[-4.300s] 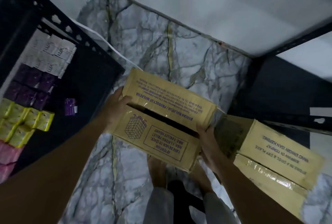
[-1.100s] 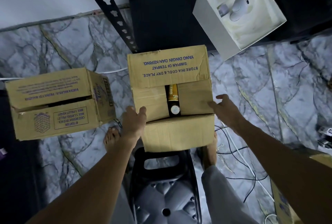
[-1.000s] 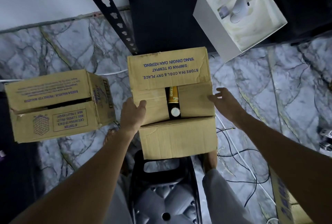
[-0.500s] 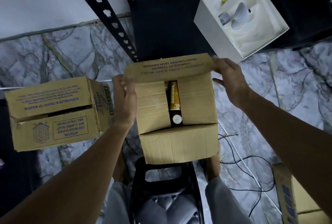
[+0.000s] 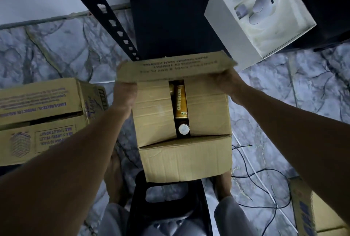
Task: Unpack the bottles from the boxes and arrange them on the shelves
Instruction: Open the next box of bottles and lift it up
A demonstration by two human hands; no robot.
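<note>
A brown cardboard box (image 5: 185, 160) stands on the marble floor in front of my feet. Its far flap (image 5: 176, 68) is lifted; my left hand (image 5: 124, 93) grips its left end and my right hand (image 5: 225, 82) grips its right end. Between the two inner flaps a gap shows a gold-labelled bottle (image 5: 180, 103) lying on its side, white cap (image 5: 183, 128) toward me. A second brown box (image 5: 43, 120), flaps mostly closed, sits on the floor to the left. The dark shelf (image 5: 170, 27) lies just beyond the box.
A black slotted shelf upright (image 5: 106, 16) slants down to the box's far left corner. An open white box (image 5: 259, 14) with white items rests at the upper right. Cables (image 5: 255, 179) trail over the floor on the right, near another carton (image 5: 314, 209). A black stool (image 5: 166, 207) is under me.
Over the last second both hands moved from the box's sides to its far flap and raised it. Earlier I had set the other box down to the left.
</note>
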